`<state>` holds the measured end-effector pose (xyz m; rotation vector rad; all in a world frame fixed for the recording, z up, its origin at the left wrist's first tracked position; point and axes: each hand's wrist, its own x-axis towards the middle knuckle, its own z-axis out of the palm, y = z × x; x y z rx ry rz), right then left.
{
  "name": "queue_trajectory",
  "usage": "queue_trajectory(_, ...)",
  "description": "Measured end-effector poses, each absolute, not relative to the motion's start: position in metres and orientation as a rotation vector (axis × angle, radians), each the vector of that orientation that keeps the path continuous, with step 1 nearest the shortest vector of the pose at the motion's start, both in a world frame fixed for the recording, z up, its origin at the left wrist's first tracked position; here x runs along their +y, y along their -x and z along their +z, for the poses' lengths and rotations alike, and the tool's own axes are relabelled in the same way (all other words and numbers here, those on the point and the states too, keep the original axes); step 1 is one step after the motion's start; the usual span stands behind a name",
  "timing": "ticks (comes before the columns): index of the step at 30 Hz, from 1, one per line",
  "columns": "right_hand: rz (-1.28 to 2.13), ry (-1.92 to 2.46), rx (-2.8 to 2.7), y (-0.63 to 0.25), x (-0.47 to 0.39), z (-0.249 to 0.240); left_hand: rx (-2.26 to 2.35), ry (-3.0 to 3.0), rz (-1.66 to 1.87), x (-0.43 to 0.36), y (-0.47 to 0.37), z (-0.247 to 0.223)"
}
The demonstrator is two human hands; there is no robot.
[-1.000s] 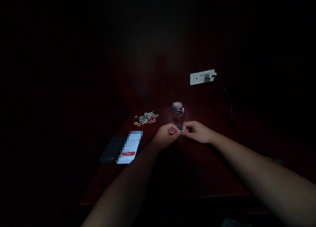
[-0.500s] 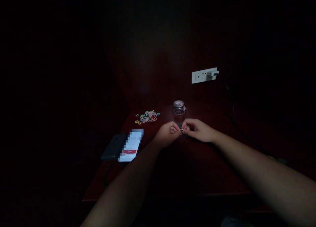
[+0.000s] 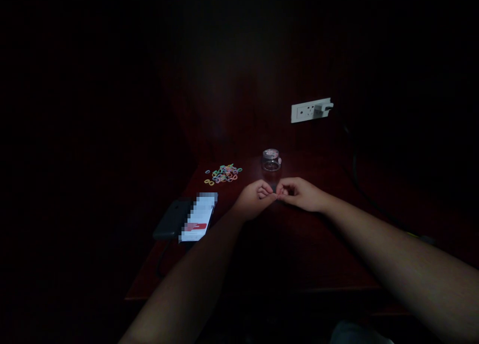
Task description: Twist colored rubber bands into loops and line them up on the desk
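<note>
Thumb and fingers of my left hand are pinched together, meeting the fingertips of my right hand, which is pinched as well. Between them is a small yellow hair tie, seen there a moment earlier and now almost wholly hidden by the fingertips. Just behind the hands stands a clear jar with a pinkish pattern on its top. Left of the jar lies a loose pile of small coloured hair ties, with a few lying apart at its left edge.
A lit phone lies left of my left forearm, beside a dark power bank with a cable. On the back wall is a white socket panel with a plugged-in charger. A dark cable runs down the right. The dark red table ends near me.
My fingertips have come closer together, and the yellow hair tie that showed between them is now covered. The whole view has shifted slightly; the pile and jar stay put.
</note>
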<state>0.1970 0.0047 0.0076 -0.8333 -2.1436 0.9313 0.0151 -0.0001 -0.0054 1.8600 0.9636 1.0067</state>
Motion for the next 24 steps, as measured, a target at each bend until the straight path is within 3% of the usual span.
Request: queue_trajectory(24, 0.844, 0.922, -2.134, -0.2005, 0.0122, 0.0011, 1.013, -1.892, 0.992, 0.0065, -0.0139, -0.0103)
